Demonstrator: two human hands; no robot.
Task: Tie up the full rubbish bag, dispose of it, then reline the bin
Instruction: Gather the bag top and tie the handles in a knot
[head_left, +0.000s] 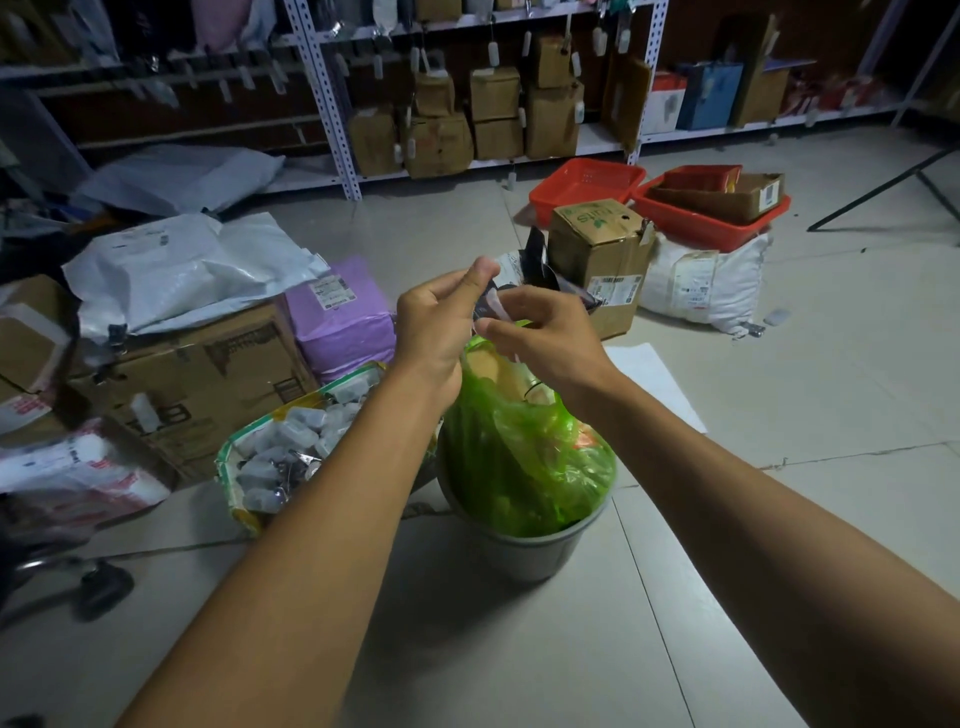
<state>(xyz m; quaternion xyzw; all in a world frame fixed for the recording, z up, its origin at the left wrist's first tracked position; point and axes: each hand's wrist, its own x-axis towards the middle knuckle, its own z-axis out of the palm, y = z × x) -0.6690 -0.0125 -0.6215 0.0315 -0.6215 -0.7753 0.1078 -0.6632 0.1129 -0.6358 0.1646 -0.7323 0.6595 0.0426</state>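
Both hands meet above a grey bin (524, 551) on a tiled floor (727, 519), working the top of a green rubbish bag (524, 457) that bulges out of the bin's mouth. Left hand (441, 322), fingers curled and thumb raised, pinches a gathered strip of the bag's plastic at its upper end; right hand (545, 338), just beside it and nearly touching, has its fingers bent around the same bunched neck, thumb pointing toward the left hand. Directly below the two hands the bag hangs down, its neck drawn up to them and its lower part seated inside the bin. Just left of the bin, partly behind the left forearm, lies a torn-open packet (280, 452) of small pale items. Cardboard boxes (197, 374), grey mailing bags (192, 270) and a purple parcel (337, 312) are piled further left. Beyond the hands stand a brown carton (597, 249), red plastic baskets (587, 184) and a white sack (706, 286), with metal shelving (332, 104) of boxes along the back wall
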